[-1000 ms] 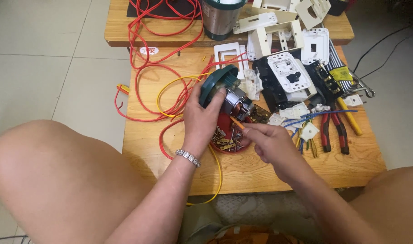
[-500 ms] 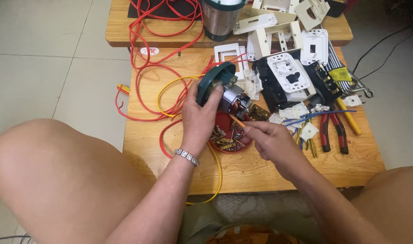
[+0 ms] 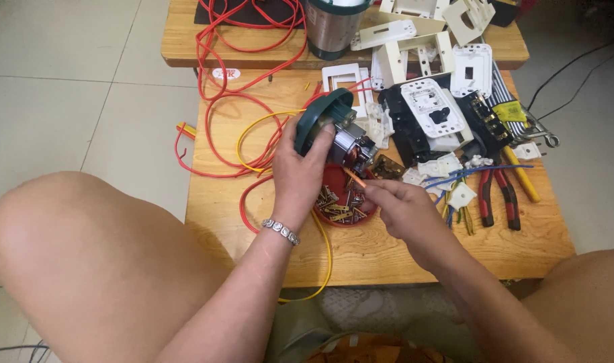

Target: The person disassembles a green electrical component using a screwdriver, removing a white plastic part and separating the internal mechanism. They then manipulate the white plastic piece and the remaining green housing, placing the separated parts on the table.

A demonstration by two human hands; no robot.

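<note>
Motor (image 3: 347,144) sits clenched in my left hand (image 3: 300,168); my right hand (image 3: 398,205) pinches an orange screwdriver (image 3: 354,178) just beside it, best kept straight.

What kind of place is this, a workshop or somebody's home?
Probably a home electrical repair spot: a low wooden table on a tiled floor, strewn with red wire, white switch plates, and pliers.

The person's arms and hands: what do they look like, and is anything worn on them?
Both forearms are bare, with no sleeves and no gloves in view. The left hand has a silver-coloured link bracelet around its wrist. The right hand shows no ring, watch or band. No markings can be seen on either arm.
</note>
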